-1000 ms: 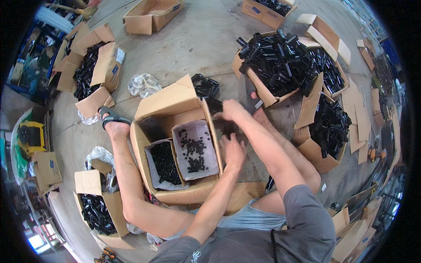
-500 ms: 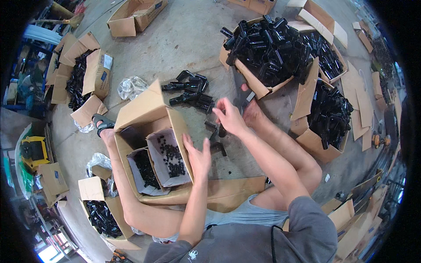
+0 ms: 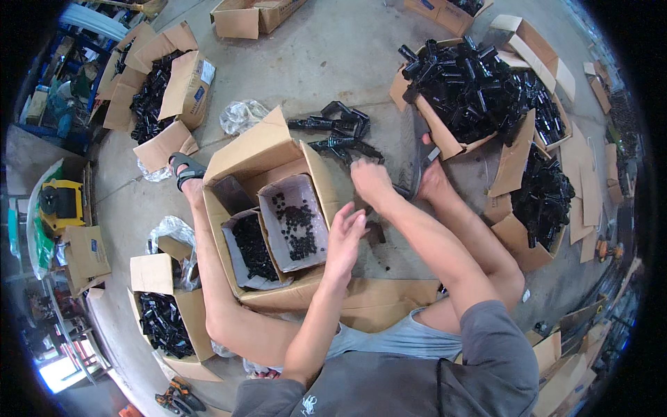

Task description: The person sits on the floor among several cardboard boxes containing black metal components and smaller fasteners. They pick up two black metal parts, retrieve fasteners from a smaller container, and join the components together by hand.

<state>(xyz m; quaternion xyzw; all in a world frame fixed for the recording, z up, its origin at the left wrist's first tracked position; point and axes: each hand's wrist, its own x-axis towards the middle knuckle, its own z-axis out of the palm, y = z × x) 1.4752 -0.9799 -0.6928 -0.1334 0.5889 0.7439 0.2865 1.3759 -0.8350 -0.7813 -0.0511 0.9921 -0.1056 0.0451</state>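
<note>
My right hand (image 3: 373,182), its fingers closed, is at the near edge of a small pile of black tubular parts (image 3: 342,130) on the floor. Whatever its fingers hold is hidden. My left hand (image 3: 345,240) is raised by the right wall of a cardboard box (image 3: 317,163) between my legs; its fingers are slightly curved and apart, with nothing seen in them. Inside that box, a light-lined tray (image 3: 316,201) carries scattered small black pieces. A second tray (image 3: 236,267) beside it is filled more densely with small black pieces. Another dark part (image 3: 375,233) lies between my forearms.
Boxes heaped with black tubular parts stand at far right (image 3: 451,141), right (image 3: 528,250), far left (image 3: 186,90) and lower left (image 3: 194,320). Clear plastic bags (image 3: 242,117) lie near the box. My sandalled feet rest either side. Flat cardboard (image 3: 580,167) lies at right.
The whole view has shifted, so the scene sits further right. My right hand has moved left, closer to the pile. My left hand has drawn slightly away from the box, toward the right hand.
</note>
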